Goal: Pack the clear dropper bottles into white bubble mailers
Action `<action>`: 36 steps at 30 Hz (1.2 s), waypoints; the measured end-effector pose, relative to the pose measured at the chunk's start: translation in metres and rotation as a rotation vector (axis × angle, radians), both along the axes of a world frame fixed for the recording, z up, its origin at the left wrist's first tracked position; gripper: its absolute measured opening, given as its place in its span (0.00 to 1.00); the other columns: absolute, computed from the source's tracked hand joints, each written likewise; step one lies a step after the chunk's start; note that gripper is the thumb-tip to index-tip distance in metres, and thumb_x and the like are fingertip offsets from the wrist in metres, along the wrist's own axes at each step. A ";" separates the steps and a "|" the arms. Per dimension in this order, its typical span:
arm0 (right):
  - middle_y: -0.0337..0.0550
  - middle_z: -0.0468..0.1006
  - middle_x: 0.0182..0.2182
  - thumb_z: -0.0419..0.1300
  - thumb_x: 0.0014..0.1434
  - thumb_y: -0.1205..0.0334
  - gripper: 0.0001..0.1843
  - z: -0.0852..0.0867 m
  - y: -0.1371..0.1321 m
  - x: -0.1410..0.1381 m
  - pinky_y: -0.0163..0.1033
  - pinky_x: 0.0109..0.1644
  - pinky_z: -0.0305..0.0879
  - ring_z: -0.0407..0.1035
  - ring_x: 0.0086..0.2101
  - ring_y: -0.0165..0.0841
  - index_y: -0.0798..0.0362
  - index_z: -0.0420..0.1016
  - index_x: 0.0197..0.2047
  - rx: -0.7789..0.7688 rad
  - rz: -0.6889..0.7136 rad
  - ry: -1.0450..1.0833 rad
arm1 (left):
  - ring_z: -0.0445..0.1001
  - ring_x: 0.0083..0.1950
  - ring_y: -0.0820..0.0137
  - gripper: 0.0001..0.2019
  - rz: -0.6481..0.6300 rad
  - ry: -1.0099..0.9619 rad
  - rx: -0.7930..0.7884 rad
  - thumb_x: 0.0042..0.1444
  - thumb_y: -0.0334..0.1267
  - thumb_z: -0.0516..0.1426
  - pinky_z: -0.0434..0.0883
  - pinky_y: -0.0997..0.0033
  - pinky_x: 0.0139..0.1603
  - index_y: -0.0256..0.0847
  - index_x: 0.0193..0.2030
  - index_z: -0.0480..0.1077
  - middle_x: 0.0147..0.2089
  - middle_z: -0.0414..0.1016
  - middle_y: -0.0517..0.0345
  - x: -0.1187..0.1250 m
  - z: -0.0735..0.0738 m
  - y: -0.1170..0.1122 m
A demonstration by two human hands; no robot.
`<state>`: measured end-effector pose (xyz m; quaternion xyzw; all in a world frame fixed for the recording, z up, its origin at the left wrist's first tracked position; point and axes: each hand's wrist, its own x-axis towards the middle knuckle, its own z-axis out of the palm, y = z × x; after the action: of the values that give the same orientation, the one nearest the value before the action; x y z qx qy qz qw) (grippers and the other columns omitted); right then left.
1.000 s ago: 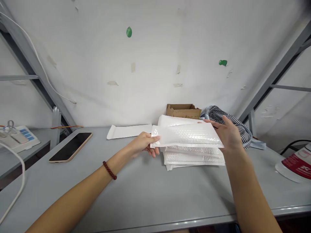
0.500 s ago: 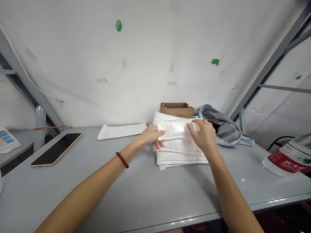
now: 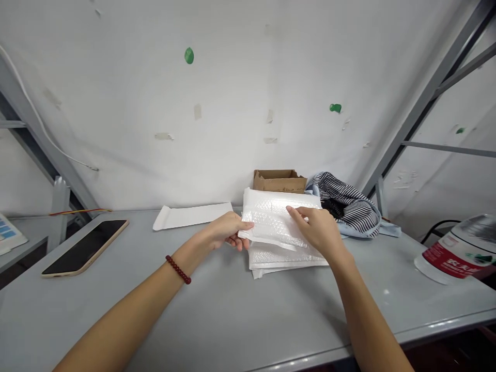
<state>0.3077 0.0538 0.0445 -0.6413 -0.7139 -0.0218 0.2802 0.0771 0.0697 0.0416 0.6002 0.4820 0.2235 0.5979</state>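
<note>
A white bubble mailer point(image 3: 269, 214) is held slightly raised over a stack of similar white bubble mailers point(image 3: 281, 259) on the grey table. My left hand point(image 3: 229, 228) pinches its lower left edge, thumb on top and the other fingers below. On the right part of the same mailer, my right hand point(image 3: 318, 227) is closed, thumb and index finger gripping it; the remaining fingers are partly hidden. To the left lies a separate flat white envelope point(image 3: 194, 215) near the wall.
Behind the mailers stands an open cardboard box point(image 3: 279, 183), with a striped cloth bag point(image 3: 349, 204) beside it. A phone point(image 3: 86, 248) lies at the left. A large plastic bottle with a red label point(image 3: 457, 253) is at the right. Metal frame posts flank the table.
Both hands have shifted left and slightly down in view, drawing the top mailer toward the left and nearer to me, over the stack. My view has tilted slightly upward.
</note>
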 end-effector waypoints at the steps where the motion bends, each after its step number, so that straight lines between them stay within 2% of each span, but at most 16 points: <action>1: 0.42 0.69 0.17 0.41 0.64 0.41 0.31 0.001 0.000 0.001 0.38 0.28 0.49 0.62 0.22 0.34 0.51 0.64 0.18 -0.027 0.017 -0.013 | 0.67 0.18 0.75 0.16 0.034 -0.014 -0.007 0.53 0.46 0.59 0.59 0.73 0.23 0.36 0.23 0.66 0.20 0.75 0.52 0.004 0.000 -0.002; 4: 0.42 0.71 0.20 0.37 0.66 0.42 0.31 0.000 0.002 0.001 0.39 0.32 0.53 0.65 0.25 0.35 0.51 0.63 0.21 -0.038 0.066 -0.055 | 0.70 0.19 0.74 0.13 0.145 -0.076 -0.037 0.55 0.44 0.59 0.60 0.74 0.23 0.36 0.29 0.64 0.22 0.76 0.51 0.015 -0.003 -0.007; 7: 0.46 0.78 0.36 0.37 0.67 0.45 0.28 -0.003 0.006 0.001 0.47 0.44 0.59 0.71 0.40 0.41 0.51 0.70 0.31 0.067 0.084 -0.056 | 0.72 0.20 0.73 0.09 0.257 -0.118 -0.037 0.60 0.41 0.55 0.63 0.74 0.25 0.37 0.34 0.62 0.23 0.76 0.51 0.026 -0.009 -0.010; 9: 0.50 0.76 0.47 0.39 0.67 0.46 0.26 -0.006 0.009 0.001 0.54 0.52 0.56 0.68 0.50 0.45 0.51 0.73 0.39 0.178 0.093 -0.032 | 0.72 0.21 0.73 0.08 0.302 -0.126 -0.024 0.62 0.40 0.52 0.65 0.74 0.28 0.37 0.35 0.61 0.23 0.76 0.53 0.034 -0.014 -0.012; 11: 0.52 0.73 0.52 0.43 0.65 0.46 0.24 -0.011 0.012 0.001 0.57 0.55 0.55 0.64 0.55 0.47 0.51 0.74 0.46 0.230 0.119 -0.015 | 0.73 0.21 0.73 0.08 0.318 -0.121 -0.010 0.64 0.40 0.51 0.66 0.74 0.28 0.38 0.35 0.60 0.22 0.75 0.55 0.039 -0.018 -0.013; 16: 0.56 0.68 0.56 0.52 0.61 0.45 0.23 -0.024 0.020 0.004 0.60 0.53 0.61 0.61 0.56 0.52 0.52 0.71 0.51 0.046 0.161 -0.068 | 0.74 0.22 0.70 0.14 0.245 -0.061 0.009 0.59 0.46 0.55 0.64 0.74 0.24 0.37 0.32 0.62 0.24 0.77 0.50 0.034 -0.012 -0.009; 19: 0.57 0.66 0.58 0.52 0.61 0.44 0.25 -0.027 0.021 0.006 0.61 0.54 0.61 0.59 0.58 0.51 0.51 0.69 0.54 0.061 0.166 -0.052 | 0.77 0.25 0.66 0.23 0.075 0.119 0.074 0.58 0.57 0.52 0.67 0.71 0.27 0.35 0.31 0.68 0.28 0.79 0.45 0.006 -0.001 0.001; 20: 0.57 0.66 0.58 0.51 0.62 0.44 0.25 -0.027 0.021 0.006 0.62 0.55 0.60 0.60 0.58 0.51 0.51 0.69 0.54 0.086 0.159 -0.054 | 0.77 0.26 0.64 0.26 0.076 0.244 0.120 0.58 0.59 0.49 0.68 0.69 0.29 0.34 0.33 0.70 0.30 0.80 0.44 -0.007 0.002 0.006; 22: 0.58 0.67 0.58 0.49 0.63 0.45 0.24 -0.027 0.019 0.003 0.63 0.55 0.58 0.60 0.58 0.51 0.52 0.69 0.54 0.148 0.143 -0.077 | 0.79 0.32 0.60 0.24 0.222 0.610 0.378 0.58 0.57 0.49 0.70 0.67 0.35 0.36 0.32 0.72 0.33 0.80 0.45 -0.039 0.001 0.015; 23: 0.59 0.66 0.57 0.48 0.64 0.45 0.24 -0.027 0.017 0.001 0.64 0.55 0.57 0.60 0.58 0.51 0.52 0.68 0.54 0.180 0.137 -0.093 | 0.78 0.40 0.55 0.21 0.304 0.708 0.449 0.56 0.53 0.52 0.70 0.63 0.41 0.35 0.33 0.73 0.38 0.79 0.41 -0.055 -0.002 0.018; 25: 0.61 0.66 0.58 0.47 0.65 0.47 0.24 -0.027 0.014 -0.006 0.64 0.56 0.56 0.59 0.58 0.51 0.54 0.67 0.55 0.232 0.136 -0.123 | 0.68 0.57 0.43 0.16 0.435 0.834 0.517 0.52 0.45 0.57 0.65 0.54 0.51 0.33 0.40 0.74 0.50 0.74 0.34 -0.087 -0.013 0.022; 26: 0.61 0.66 0.58 0.48 0.65 0.48 0.24 -0.027 0.013 -0.009 0.63 0.56 0.56 0.60 0.58 0.51 0.55 0.66 0.55 0.251 0.145 -0.138 | 0.61 0.62 0.41 0.17 0.484 0.879 0.540 0.51 0.42 0.57 0.62 0.50 0.56 0.33 0.44 0.74 0.55 0.71 0.33 -0.102 -0.021 0.022; 28: 0.62 0.66 0.58 0.48 0.65 0.51 0.22 -0.028 0.010 -0.017 0.62 0.57 0.56 0.60 0.58 0.51 0.57 0.66 0.55 0.282 0.175 -0.161 | 0.53 0.65 0.35 0.21 0.577 0.945 0.551 0.51 0.42 0.56 0.57 0.41 0.57 0.32 0.50 0.72 0.61 0.64 0.29 -0.126 -0.037 0.020; 30: 0.62 0.66 0.57 0.48 0.65 0.52 0.21 -0.031 0.007 -0.025 0.61 0.57 0.57 0.60 0.58 0.50 0.57 0.66 0.54 0.321 0.216 -0.173 | 0.55 0.63 0.31 0.25 0.665 0.968 0.529 0.54 0.43 0.53 0.59 0.37 0.53 0.29 0.54 0.70 0.59 0.64 0.24 -0.142 -0.052 0.019; 33: 0.63 0.67 0.57 0.48 0.66 0.55 0.18 -0.037 0.000 -0.040 0.60 0.56 0.57 0.59 0.59 0.50 0.56 0.66 0.53 0.399 0.288 -0.166 | 0.64 0.59 0.37 0.22 0.721 0.926 0.527 0.54 0.41 0.52 0.63 0.44 0.53 0.31 0.52 0.73 0.53 0.72 0.29 -0.154 -0.067 0.022; 36: 0.62 0.68 0.55 0.49 0.65 0.58 0.16 -0.043 -0.011 -0.055 0.58 0.56 0.59 0.60 0.58 0.48 0.56 0.66 0.52 0.445 0.416 -0.133 | 0.70 0.55 0.45 0.15 0.780 0.843 0.545 0.52 0.37 0.53 0.64 0.55 0.54 0.34 0.42 0.76 0.47 0.77 0.37 -0.161 -0.072 0.028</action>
<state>0.2525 0.0430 0.0019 -0.4016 -0.8243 -0.1615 0.3649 -0.0840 0.0975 -0.0306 0.5475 0.7850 0.2841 0.0571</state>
